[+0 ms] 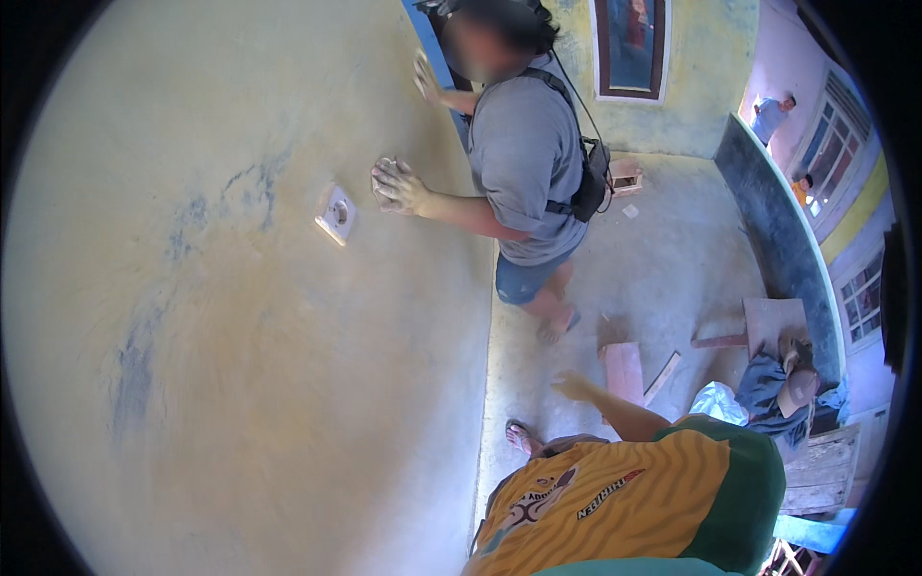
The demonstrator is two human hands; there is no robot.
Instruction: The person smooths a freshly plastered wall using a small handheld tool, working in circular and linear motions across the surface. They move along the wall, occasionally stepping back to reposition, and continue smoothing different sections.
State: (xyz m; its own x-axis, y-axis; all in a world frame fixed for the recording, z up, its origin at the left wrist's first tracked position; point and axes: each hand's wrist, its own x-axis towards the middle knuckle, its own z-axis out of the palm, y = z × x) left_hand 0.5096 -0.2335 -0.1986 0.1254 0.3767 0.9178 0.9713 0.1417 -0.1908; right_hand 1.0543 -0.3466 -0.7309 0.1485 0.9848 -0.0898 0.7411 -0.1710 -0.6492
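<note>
My right hand [573, 387] hangs above the floor, its fingers loosely stretched and nothing visible in them. The bare forearm comes out of my yellow and green shirt [615, 499]. My left hand is out of sight. Nearest below the right hand are a flat reddish board [624, 372] and a narrow wooden strip [662, 377] on the floor. The plastered wall [288, 384] at left carries dark smudges and a white wall socket [337, 214].
A person in grey [523, 154] stands ahead at the wall; one dusty hand [399, 186] presses against it beside the socket. At right, another person in a cap [797, 392] crouches by boards [773, 322] and a plastic bag [718, 402]. A low dark wall [773, 216] bounds the floor.
</note>
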